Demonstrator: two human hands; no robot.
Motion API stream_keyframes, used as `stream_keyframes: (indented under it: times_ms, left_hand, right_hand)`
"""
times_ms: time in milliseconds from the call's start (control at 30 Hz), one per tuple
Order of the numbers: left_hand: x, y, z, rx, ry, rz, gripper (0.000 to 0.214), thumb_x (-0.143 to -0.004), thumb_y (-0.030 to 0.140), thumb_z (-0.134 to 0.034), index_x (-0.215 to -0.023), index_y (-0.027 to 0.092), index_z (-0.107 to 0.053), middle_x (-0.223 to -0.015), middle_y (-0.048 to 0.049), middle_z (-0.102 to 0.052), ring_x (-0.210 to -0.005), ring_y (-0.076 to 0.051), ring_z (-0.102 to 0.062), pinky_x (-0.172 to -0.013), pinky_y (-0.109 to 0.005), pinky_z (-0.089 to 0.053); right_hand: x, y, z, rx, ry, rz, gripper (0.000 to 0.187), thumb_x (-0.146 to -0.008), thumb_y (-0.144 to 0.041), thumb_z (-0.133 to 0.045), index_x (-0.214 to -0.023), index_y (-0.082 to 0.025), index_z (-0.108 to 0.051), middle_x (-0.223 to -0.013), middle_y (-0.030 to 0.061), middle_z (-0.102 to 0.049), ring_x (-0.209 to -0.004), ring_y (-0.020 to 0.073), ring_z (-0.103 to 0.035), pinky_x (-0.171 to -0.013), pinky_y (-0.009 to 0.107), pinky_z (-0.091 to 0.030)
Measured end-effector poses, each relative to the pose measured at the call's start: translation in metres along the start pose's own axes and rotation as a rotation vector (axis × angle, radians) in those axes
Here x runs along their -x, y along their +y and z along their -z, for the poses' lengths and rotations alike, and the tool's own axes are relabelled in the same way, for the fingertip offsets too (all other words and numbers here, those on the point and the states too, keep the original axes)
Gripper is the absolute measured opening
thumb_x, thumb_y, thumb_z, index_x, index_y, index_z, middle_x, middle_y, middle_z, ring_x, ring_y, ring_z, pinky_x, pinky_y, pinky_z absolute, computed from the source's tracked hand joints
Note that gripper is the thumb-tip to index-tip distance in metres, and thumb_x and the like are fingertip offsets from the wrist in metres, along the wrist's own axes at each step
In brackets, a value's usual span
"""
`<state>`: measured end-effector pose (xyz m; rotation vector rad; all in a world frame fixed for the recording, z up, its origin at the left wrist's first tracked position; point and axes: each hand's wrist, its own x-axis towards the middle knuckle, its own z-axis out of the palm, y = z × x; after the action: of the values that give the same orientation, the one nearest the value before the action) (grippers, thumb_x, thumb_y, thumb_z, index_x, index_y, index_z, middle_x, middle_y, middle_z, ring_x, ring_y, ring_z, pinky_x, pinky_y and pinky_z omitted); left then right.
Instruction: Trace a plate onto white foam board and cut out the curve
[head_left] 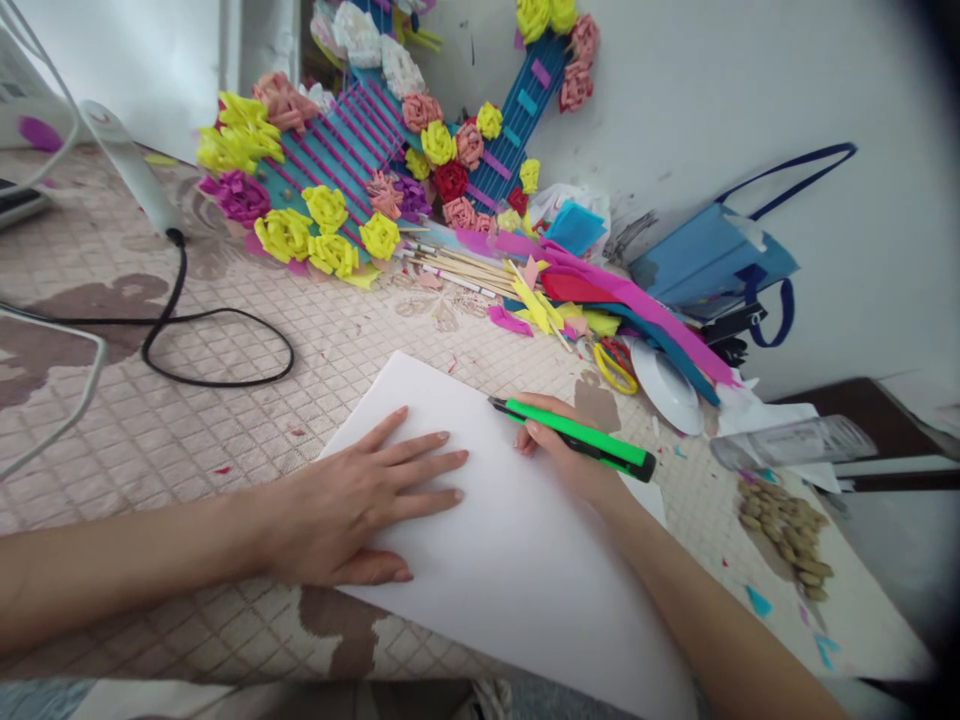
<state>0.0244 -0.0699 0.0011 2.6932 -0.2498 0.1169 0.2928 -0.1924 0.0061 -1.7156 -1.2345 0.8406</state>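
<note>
A large white sheet [510, 570] lies at a slant on the table, its lower part reaching over the front edge. Flat on its left part rests my left hand [375, 500], palm down with the fingers spread. My right hand [559, 450] grips a green utility knife [592, 435] with a black end. The knife's tip points left, close to the sheet's upper edge; whether it touches the paper I cannot tell. Part of the knife's underside is hidden by my fingers.
A blue guitar-shaped craft [322, 150] covered with paper flowers leans at the back. Wooden sticks [465, 268], yellow-handled scissors [615, 370] and a white plate [667, 385] lie beyond the sheet. Peanuts [787, 535] and a clear bottle [791, 440] are right; a black cable [225, 382] loops left.
</note>
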Motion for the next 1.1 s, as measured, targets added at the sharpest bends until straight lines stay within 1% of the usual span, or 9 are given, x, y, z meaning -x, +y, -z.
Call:
stream_keyframes:
  times_ms: [67,200,367,667,833,1100]
  left_hand:
    - [0.0,0.0,0.0,-0.008,-0.004,-0.001,0.062,-0.088,0.045,-0.053,-0.143,0.024,-0.034,-0.153,-0.0103,-0.025,-0.142,-0.031,-0.018,-0.113,-0.056,0.001]
    - [-0.001,0.001,0.0,-0.026,-0.027,0.001,0.062,-0.089,0.045,-0.051,-0.143,0.022,-0.035,-0.154,-0.0106,-0.023,-0.143,-0.031,-0.016,-0.113,-0.056,0.003]
    - [-0.001,0.001,-0.001,-0.022,-0.007,0.003,0.061,-0.088,0.046,-0.052,-0.143,0.023,-0.036,-0.153,-0.0104,-0.025,-0.142,-0.031,-0.018,-0.114,-0.056,0.001]
    - [0.0,0.0,-0.002,-0.047,-0.001,0.0,0.061,-0.089,0.046,-0.051,-0.143,0.023,-0.035,-0.153,-0.0102,-0.025,-0.142,-0.031,-0.019,-0.114,-0.056,-0.001]
    - [0.001,0.001,-0.003,-0.058,0.026,-0.004,0.061,-0.089,0.046,-0.051,-0.143,0.023,-0.035,-0.154,-0.0098,-0.024,-0.142,-0.03,-0.019,-0.114,-0.056,-0.001]
    - [-0.001,0.002,-0.002,-0.072,-0.011,0.007,0.061,-0.089,0.045,-0.051,-0.144,0.024,-0.034,-0.154,-0.009,-0.022,-0.142,-0.03,-0.018,-0.113,-0.058,-0.001]
  right_hand:
    - [0.002,0.001,-0.001,0.008,0.017,-0.011,0.032,-0.085,-0.038,-0.059,-0.112,-0.022,-0.063,-0.073,0.0022,-0.068,-0.067,0.0155,-0.065,-0.067,0.031,-0.054]
    - [0.006,-0.001,-0.004,-0.011,0.067,-0.027,0.031,-0.084,-0.036,-0.06,-0.111,-0.021,-0.063,-0.075,0.0027,-0.069,-0.068,0.0154,-0.065,-0.069,0.032,-0.054]
    - [0.012,-0.005,-0.008,-0.029,0.118,-0.026,0.028,-0.084,-0.033,-0.059,-0.109,-0.02,-0.063,-0.073,0.0016,-0.07,-0.067,0.0145,-0.066,-0.068,0.03,-0.054]
    - [0.018,-0.005,-0.008,0.001,0.134,-0.024,0.028,-0.084,-0.032,-0.058,-0.11,-0.02,-0.063,-0.073,0.0016,-0.07,-0.066,0.0143,-0.066,-0.068,0.03,-0.055]
    - [0.021,-0.004,-0.008,0.012,0.163,-0.026,0.029,-0.084,-0.034,-0.059,-0.11,-0.021,-0.064,-0.073,0.001,-0.07,-0.065,0.0145,-0.066,-0.067,0.03,-0.055]
    - [0.029,-0.002,-0.008,-0.022,0.175,-0.062,0.031,-0.084,-0.035,-0.058,-0.112,-0.021,-0.062,-0.072,0.002,-0.07,-0.065,0.015,-0.066,-0.065,0.03,-0.054]
